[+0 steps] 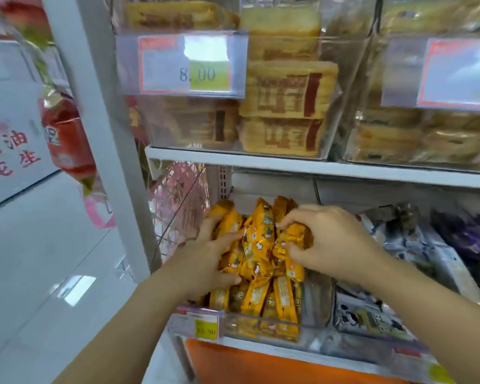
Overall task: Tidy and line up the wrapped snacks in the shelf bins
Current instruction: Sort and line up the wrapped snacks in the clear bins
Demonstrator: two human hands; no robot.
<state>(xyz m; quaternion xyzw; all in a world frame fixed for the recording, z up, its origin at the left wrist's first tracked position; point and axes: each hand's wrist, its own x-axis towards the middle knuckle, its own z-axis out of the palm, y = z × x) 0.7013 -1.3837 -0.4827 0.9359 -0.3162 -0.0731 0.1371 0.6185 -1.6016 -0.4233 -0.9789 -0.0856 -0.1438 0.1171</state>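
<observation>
Pinching yellow snacks [258, 245]: left grip [205, 261] holds the leftmost packs, right grip [330, 239] the rightmost.

The left grip [205, 259] and right grip [327, 236] are bare. The left forearm [139, 314] and right forearm [416, 300] are also uncovered, from the wrists to the picture's lower edge. Knuckles show light creases, and the nails are too blurred to judge.

Reaching into the clear plastic bin [261, 324] on the lower level, gripping the left side of the heaped yellow foil-wrapped snacks [257, 239] with the left hand [205, 261] and pinching one at the right with the right hand [330, 239]. Working below the white metal shelf board [261, 159] carrying tan flat wrapped cakes [286, 90], just left of the grey-and-white packets [372, 317].
</observation>
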